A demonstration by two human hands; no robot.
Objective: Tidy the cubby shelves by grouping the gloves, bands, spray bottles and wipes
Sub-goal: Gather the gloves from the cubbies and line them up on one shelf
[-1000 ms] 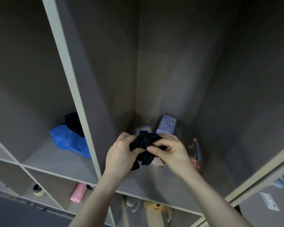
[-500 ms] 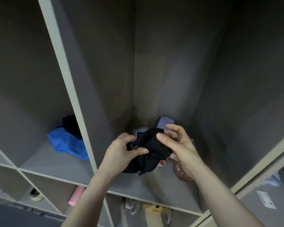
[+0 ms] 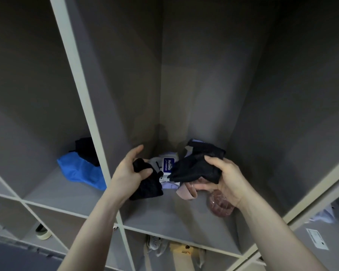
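Note:
Both hands are inside the middle cubby. My left hand grips one black glove that hangs down from its fist. My right hand holds a second black glove, thumb on top. Behind and between them lies a white wipes pack with a blue label, and a second pale pack shows behind the right glove. A pink band lies on the shelf floor under my right hand. A reddish clear bottle lies by my right wrist.
The left cubby holds a blue cloth with a dark item behind it. A white divider separates the two cubbies. Lower cubbies hold a tape roll, white shoes and a yellow box.
The single black bundle held by both hands has come apart into two gloves. My right hand moved right with one; my left hand keeps the other.

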